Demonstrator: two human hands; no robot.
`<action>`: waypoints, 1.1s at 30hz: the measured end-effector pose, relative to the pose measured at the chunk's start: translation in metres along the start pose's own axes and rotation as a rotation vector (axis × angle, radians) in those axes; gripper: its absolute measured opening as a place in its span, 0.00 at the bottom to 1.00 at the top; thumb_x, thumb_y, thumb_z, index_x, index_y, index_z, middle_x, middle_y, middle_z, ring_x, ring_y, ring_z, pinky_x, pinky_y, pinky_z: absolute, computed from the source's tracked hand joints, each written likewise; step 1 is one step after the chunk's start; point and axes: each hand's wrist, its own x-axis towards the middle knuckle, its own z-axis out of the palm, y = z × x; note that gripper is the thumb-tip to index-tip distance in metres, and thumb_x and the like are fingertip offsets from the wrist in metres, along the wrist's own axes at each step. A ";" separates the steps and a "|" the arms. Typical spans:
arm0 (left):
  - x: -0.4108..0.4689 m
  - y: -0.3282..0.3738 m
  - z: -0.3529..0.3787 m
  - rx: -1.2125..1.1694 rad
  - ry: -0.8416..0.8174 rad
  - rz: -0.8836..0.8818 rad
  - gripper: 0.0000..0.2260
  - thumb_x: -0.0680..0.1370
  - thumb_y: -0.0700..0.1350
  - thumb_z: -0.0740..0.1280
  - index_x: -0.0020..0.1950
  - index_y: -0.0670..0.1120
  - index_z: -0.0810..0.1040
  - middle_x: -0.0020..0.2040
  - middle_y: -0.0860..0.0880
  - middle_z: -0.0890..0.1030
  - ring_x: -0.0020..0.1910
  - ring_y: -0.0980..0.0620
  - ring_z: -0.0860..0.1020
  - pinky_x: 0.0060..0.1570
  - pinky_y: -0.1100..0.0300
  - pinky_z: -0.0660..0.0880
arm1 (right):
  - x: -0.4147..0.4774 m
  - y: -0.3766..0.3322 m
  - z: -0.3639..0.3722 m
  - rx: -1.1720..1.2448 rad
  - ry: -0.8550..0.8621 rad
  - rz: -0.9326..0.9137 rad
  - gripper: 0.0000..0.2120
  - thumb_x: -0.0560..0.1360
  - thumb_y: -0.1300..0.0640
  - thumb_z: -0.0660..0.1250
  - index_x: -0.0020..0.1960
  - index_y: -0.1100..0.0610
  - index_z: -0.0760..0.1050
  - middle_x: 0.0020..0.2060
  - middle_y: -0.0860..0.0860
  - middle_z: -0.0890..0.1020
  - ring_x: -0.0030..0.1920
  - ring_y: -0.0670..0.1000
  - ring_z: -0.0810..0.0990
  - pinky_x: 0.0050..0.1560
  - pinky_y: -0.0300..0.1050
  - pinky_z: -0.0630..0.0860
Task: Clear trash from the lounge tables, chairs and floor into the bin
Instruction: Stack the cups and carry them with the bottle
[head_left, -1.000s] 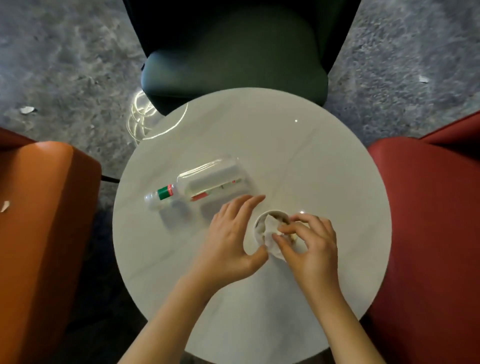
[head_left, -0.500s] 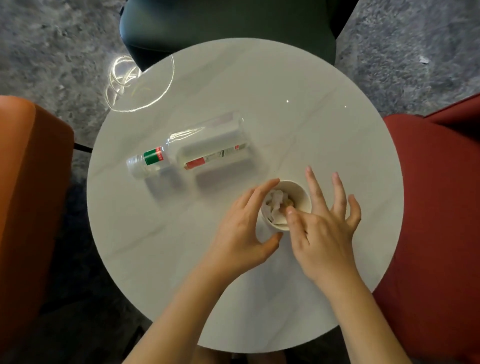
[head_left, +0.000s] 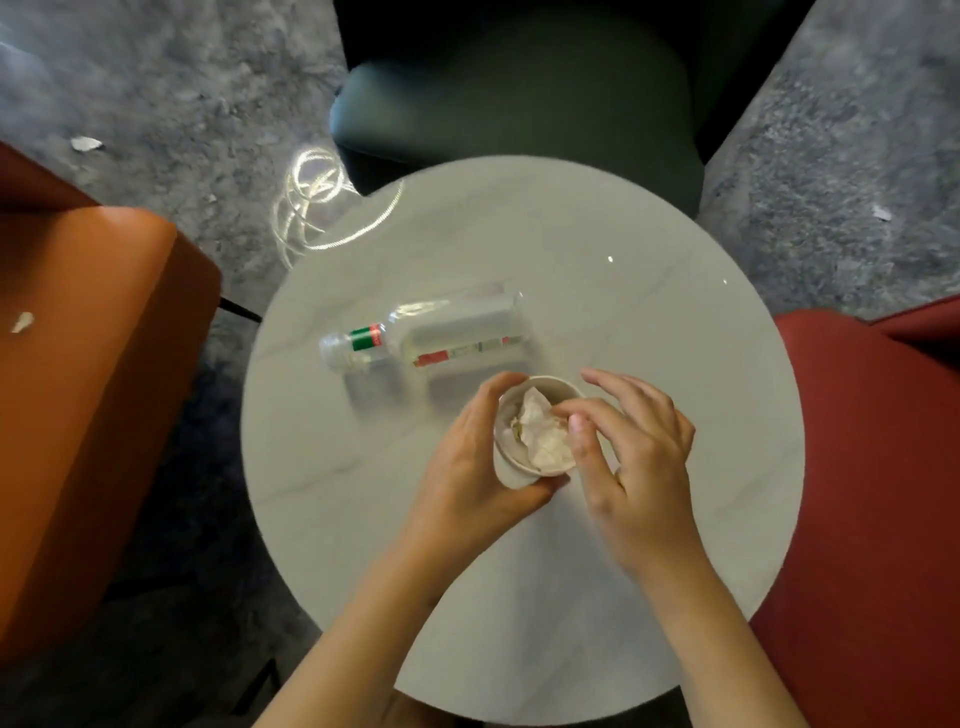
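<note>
At the left stands an orange chair (head_left: 93, 415) with a small white scrap (head_left: 22, 322) lying on its seat. Another scrap (head_left: 85, 144) lies on the grey floor (head_left: 182, 104) beyond it. On the far side of the scene a dark green chair (head_left: 519, 104) faces the round white tabletop (head_left: 649, 249).

A clear plastic bottle (head_left: 431, 338) lies on its side on the left half of the tabletop, with its cap end pointing left. Just near of it, the left forearm comes in from the near edge. The left hand (head_left: 467, 467) wraps a paper cup (head_left: 511, 470) from the left: its fingers curl over the far side of the rim and its thumb hooks round the near side. The cup sits near the middle of the tabletop and leans, with its mouth turned up towards the camera. I cannot tell whether its base touches the surface. A crumpled tissue (head_left: 540, 434) sits inside it.

The right hand (head_left: 634, 447) arches over the cup's right rim. Its thumb and forefinger tips meet on the tissue in a pinch, and the other fingers are bent and fanned out beyond the rim. A red chair (head_left: 872, 493) fills the right side, with one more scrap (head_left: 880, 212) on the floor beyond it.
</note>
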 end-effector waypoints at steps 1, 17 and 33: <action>-0.002 0.003 -0.005 0.007 0.021 -0.006 0.32 0.63 0.45 0.78 0.62 0.56 0.66 0.55 0.60 0.76 0.54 0.63 0.75 0.50 0.72 0.70 | 0.003 -0.006 -0.003 0.047 0.007 -0.021 0.19 0.76 0.49 0.53 0.48 0.53 0.81 0.57 0.48 0.78 0.62 0.49 0.71 0.61 0.43 0.58; -0.103 0.023 -0.216 0.138 0.736 -0.148 0.36 0.62 0.53 0.78 0.64 0.61 0.63 0.57 0.61 0.74 0.56 0.66 0.73 0.49 0.78 0.68 | 0.036 -0.199 0.039 0.491 -0.165 -0.378 0.13 0.74 0.47 0.54 0.51 0.48 0.74 0.51 0.43 0.76 0.53 0.44 0.73 0.57 0.57 0.73; -0.146 -0.145 -0.505 0.354 0.878 -0.255 0.32 0.62 0.44 0.79 0.62 0.55 0.70 0.53 0.58 0.73 0.52 0.69 0.69 0.49 0.80 0.63 | 0.066 -0.439 0.300 0.462 -0.375 -0.410 0.07 0.75 0.52 0.60 0.51 0.44 0.74 0.48 0.36 0.76 0.54 0.45 0.73 0.58 0.54 0.70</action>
